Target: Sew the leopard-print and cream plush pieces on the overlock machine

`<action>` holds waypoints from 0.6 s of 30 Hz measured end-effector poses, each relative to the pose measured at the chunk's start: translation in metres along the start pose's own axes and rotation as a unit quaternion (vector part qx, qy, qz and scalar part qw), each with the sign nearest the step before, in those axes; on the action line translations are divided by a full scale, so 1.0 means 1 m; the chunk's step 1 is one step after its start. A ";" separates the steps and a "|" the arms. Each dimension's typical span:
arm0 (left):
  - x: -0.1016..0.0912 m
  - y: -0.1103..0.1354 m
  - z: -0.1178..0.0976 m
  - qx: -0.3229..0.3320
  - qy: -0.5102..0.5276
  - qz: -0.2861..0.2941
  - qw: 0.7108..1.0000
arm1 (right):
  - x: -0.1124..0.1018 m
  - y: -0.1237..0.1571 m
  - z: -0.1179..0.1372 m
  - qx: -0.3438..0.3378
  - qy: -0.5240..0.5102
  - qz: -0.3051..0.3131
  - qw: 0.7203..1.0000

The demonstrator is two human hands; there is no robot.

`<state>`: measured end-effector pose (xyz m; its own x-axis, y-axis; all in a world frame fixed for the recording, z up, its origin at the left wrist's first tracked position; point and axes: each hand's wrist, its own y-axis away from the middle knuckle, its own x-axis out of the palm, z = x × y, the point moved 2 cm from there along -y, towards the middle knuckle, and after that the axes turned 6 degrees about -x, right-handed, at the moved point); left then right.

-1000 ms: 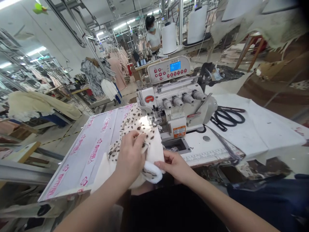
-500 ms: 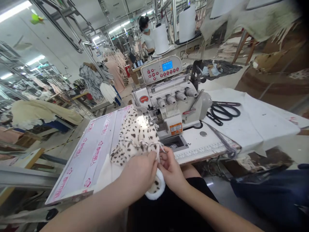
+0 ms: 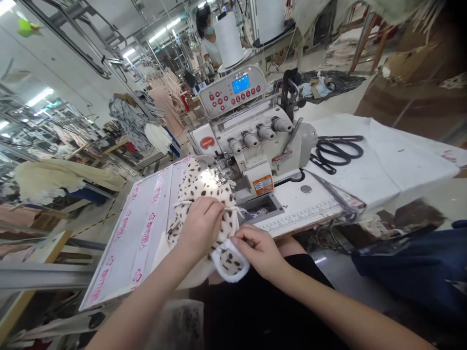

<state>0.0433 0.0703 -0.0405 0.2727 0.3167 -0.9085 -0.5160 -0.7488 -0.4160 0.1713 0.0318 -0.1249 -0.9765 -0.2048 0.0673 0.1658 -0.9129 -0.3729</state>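
A cream fleece piece with dark spots (image 3: 203, 187) lies on the sewing table, its far end under the presser foot of the white overlock machine (image 3: 251, 146). My left hand (image 3: 200, 226) presses down on the fabric, thumb and fingers pinching its seam edge near the machine. My right hand (image 3: 257, 249) pinches the fabric's near edge, where the white fluffy lining curls up at the table's front.
Black scissors (image 3: 337, 150) lie on a white cloth right of the machine. A ruler strip (image 3: 306, 216) runs along the table front. The panel with pink tape (image 3: 140, 223) extends to the left. Another person stands at the far back among garment racks.
My left hand moved up onto the fabric toward the machine. My right hand shifted slightly down along the fluffy edge. The view tilted downward.
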 end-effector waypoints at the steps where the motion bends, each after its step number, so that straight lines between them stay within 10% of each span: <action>1: 0.000 0.001 0.004 -0.009 0.018 0.004 1.000 | -0.001 0.001 0.001 -0.004 0.007 0.004 1.000; 18: -0.002 0.005 0.007 0.004 0.023 0.012 1.000 | 0.005 -0.004 -0.002 -0.011 0.084 0.006 0.996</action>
<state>0.0345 0.0696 -0.0410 0.2978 0.2716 -0.9152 -0.5287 -0.7513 -0.3950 0.1651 0.0347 -0.1248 -0.9840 -0.1518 -0.0931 0.1765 -0.9020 -0.3939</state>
